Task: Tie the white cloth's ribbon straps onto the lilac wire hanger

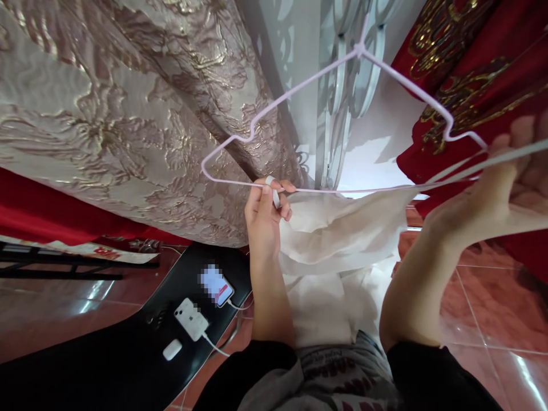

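A pale pink wire hanger hangs by its neck in front of me. My left hand is closed around its bottom bar near the left end, with a narrow white strap looped at the fingers. From the bar's right half drapes a cream sheer cloth piece, reaching down toward my lap. A thin white strap runs taut from the cloth to the right, past the hanger's right corner. It crosses my right hand, whose fingers look spread, blurred and partly cut off by the frame edge.
A pink-gold brocade curtain fills the left, and red cloth with gold trim hangs at right. White metal scrollwork stands behind the hanger. On a black bench lie two phones on cables and a small white case.
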{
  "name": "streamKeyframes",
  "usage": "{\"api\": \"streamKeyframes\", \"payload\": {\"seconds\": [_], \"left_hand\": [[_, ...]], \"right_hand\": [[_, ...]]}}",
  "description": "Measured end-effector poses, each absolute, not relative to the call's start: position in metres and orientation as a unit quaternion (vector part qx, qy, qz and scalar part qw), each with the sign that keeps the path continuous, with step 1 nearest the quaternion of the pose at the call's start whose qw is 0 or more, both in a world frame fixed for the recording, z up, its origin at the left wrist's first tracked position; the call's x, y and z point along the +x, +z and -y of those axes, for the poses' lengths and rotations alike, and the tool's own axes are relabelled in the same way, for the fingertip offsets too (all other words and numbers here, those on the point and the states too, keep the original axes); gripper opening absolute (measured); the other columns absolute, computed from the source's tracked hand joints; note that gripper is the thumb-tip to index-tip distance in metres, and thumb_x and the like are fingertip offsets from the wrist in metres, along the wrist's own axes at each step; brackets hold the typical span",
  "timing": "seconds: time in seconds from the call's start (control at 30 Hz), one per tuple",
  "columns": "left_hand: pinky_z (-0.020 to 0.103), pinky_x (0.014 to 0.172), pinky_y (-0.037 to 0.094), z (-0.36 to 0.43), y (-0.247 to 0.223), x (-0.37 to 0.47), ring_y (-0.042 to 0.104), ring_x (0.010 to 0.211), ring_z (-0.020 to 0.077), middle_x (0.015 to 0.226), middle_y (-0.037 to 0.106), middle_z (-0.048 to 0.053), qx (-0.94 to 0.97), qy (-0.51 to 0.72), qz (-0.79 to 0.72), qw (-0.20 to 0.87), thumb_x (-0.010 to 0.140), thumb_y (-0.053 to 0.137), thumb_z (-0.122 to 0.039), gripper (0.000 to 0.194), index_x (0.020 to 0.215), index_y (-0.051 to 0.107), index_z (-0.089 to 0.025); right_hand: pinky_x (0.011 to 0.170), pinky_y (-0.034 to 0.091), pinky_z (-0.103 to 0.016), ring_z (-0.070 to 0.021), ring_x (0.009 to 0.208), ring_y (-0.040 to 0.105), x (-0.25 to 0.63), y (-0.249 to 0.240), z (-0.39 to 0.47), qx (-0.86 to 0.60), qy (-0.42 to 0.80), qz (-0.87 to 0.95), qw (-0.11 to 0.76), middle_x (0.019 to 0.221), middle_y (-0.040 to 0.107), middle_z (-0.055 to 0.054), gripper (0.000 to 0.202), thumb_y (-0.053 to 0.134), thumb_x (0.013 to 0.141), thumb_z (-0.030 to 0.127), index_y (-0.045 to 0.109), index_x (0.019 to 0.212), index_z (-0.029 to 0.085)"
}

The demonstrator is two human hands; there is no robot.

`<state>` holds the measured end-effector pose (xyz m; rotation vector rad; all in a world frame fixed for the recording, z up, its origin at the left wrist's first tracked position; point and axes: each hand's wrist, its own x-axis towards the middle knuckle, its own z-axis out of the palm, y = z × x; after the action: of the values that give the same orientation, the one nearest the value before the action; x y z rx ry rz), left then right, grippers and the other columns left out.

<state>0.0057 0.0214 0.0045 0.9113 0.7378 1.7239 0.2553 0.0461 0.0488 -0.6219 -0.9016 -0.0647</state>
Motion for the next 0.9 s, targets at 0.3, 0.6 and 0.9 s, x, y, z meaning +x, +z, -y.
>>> {"api": "streamKeyframes", "payload": {"seconds": [0.3,0.6,0.9], "left_hand": [[0.016,0.045,0.041,-0.021,0.007,0.008,0.044,0.048,0.0046,0.087,0.072,0.003,0.356,0.713,-0.297,0.526,0.093,0.084,-0.044,0.033,0.087,0.064,-0.019],[0.018,0.046,0.042,-0.022,0.005,0.012,0.045,0.048,0.0051,0.092,0.075,0.005,0.367,0.697,-0.315,0.529,0.089,0.086,-0.047,0.035,0.087,0.065,-0.019],[0.019,0.050,0.050,-0.022,-0.004,0.000,0.057,0.053,0.0082,0.106,0.082,0.008,0.345,0.752,-0.345,0.443,0.094,0.075,-0.028,0.019,0.112,0.074,-0.024]], "right_hand": [[0.102,0.055,-0.050,-0.0224,0.108,0.074,0.239,0.025,-0.035,-0.281,-0.019,0.487,0.827,0.128,0.073,-0.001,0.053,0.064,0.080,0.029,0.073,0.132,0.035],[0.087,0.059,-0.042,-0.0167,0.092,0.074,0.227,0.033,-0.014,-0.297,-0.077,0.409,0.859,0.105,0.078,0.006,0.033,0.054,0.088,0.027,0.079,0.105,0.039],[0.103,0.052,-0.044,-0.0199,0.106,0.070,0.213,0.032,-0.011,-0.475,0.137,0.742,0.452,0.116,0.077,-0.003,0.028,0.068,0.097,0.037,0.069,0.122,0.025]]}}
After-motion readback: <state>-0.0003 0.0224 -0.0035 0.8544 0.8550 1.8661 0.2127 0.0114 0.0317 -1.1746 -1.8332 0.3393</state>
